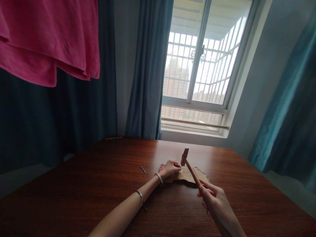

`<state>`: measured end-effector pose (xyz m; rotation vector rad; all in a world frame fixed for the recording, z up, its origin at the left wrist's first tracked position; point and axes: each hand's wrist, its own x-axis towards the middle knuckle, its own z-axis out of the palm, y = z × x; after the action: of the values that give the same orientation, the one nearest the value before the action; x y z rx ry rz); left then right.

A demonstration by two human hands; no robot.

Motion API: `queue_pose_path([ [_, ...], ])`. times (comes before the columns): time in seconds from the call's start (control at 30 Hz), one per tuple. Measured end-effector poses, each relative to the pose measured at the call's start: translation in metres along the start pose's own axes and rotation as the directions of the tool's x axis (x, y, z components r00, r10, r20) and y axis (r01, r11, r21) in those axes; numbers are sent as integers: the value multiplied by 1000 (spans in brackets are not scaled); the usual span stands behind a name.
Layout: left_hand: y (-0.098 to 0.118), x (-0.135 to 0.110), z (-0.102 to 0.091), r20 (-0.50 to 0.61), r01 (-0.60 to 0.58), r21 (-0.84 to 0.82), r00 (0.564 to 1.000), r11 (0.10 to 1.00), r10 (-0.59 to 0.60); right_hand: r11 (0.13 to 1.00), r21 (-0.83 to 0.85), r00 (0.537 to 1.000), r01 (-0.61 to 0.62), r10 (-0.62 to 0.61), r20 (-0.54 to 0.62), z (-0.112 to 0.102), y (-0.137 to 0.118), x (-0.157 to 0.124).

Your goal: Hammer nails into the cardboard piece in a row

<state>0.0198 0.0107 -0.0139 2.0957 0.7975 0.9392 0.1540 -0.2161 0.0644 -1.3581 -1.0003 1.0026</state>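
My right hand [213,197] is wrapped round the wooden handle of a hammer [193,172]. The hammer's head is raised above a ragged-edged, tan piece that looks like cardboard [189,176], dotted with many small dark marks. Over the left part of this piece, my left hand [171,167] is closed in a pinch, its fingertips close to the dotted surface. What sits between those fingertips is too small to make out. A pink patch [161,169] shows at the piece's left end, partly covered by my left hand.
A short thin metal rod [143,169] lies on the brown wooden table [98,194], left of the dotted piece. Pink cloth [49,39] hangs at the upper left. Behind the table are blue curtains [150,72] and a barred window [197,65].
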Motion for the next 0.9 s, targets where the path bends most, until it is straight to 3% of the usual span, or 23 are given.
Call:
queue_pose_path([
  [0.23,-3,2,-7,87,-16,-58,996,998,21,1000,14,1000,16,-16,1,0,1,-1],
  [0.9,2,0,-5,39,-6,3,999,1000,6,998,59,1000,-24,24,-6,-1,-3,-4],
])
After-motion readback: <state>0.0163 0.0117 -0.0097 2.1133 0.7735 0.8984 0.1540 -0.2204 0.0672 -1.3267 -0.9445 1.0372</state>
